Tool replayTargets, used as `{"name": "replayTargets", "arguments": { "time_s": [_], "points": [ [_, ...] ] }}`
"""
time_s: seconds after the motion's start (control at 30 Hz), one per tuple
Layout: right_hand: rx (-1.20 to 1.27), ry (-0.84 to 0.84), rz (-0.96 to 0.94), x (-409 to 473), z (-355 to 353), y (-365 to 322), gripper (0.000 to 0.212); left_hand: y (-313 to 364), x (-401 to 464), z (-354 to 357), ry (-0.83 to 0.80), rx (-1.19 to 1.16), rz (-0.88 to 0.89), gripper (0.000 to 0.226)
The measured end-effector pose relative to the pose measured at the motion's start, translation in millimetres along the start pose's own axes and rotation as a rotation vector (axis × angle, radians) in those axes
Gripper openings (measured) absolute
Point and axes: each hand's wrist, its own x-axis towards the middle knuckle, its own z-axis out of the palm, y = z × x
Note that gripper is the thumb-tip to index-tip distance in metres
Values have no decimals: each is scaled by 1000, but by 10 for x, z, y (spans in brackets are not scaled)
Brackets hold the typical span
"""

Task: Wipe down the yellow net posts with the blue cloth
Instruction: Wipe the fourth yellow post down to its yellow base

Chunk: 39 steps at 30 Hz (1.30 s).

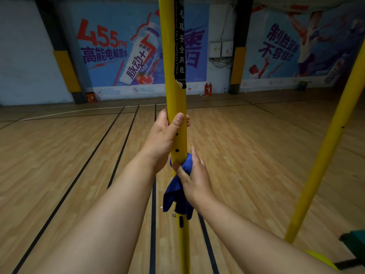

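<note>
The left hand (164,135) wraps its fingers and thumb around the near yellow net post (175,99). Just below, the right hand (194,178) presses the blue cloth (177,192) around the same post, thumb pinching the fabric. A second yellow post (325,155) leans at the right above the wooden floor (59,155).

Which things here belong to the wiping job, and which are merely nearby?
Job: near yellow post; blue cloth; left hand gripping the post; right hand pressing the cloth; second yellow post.
Nearby: fire extinguishers; wall boxes.
</note>
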Motion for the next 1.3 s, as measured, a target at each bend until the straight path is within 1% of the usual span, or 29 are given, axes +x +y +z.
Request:
{"name": "replayTargets", "arguments": {
  "time_s": [0.17,0.27,0.37,0.47,0.6,0.7,0.77,0.83,0.93,1.07,1.17,1.3],
  "points": [
    [91,43,-91,160,-90,-256,82,-2,-10,0,10,-60,-27,54],
    [149,50,-126,264,-146,-386,83,-6,-14,6,14,-108,-51,52],
    [125,35,-133,268,-145,-328,84,-15,-14,1,16,-108,-56,49],
    [99,-10,-90,214,-88,-172,88,-16,-15,3,25,-80,-48,54],
    [145,-83,-25,117,-23,1,101,-17,-25,-5,32,-34,-35,56],
    [149,-137,-2,72,-27,104,99,-24,-22,-18,33,-21,-44,52],
    [143,-169,16,55,-37,165,92,-34,-14,-24,30,-17,-42,48],
    [154,-184,24,47,-50,178,88,-37,-16,-27,27,-17,-36,50],
    [225,-168,3,58,-90,68,92,-34,-22,-20,30,-34,-31,57],
    [280,-128,-50,125,-139,-156,101,-32,-30,-5,35,-70,-32,51],
    [293,-108,-92,160,-159,-233,100,-29,-35,-1,26,-87,-34,46],
    [244,-76,-98,105,-114,-175,94,-19,-42,1,27,-97,-27,49]
  ]
}}
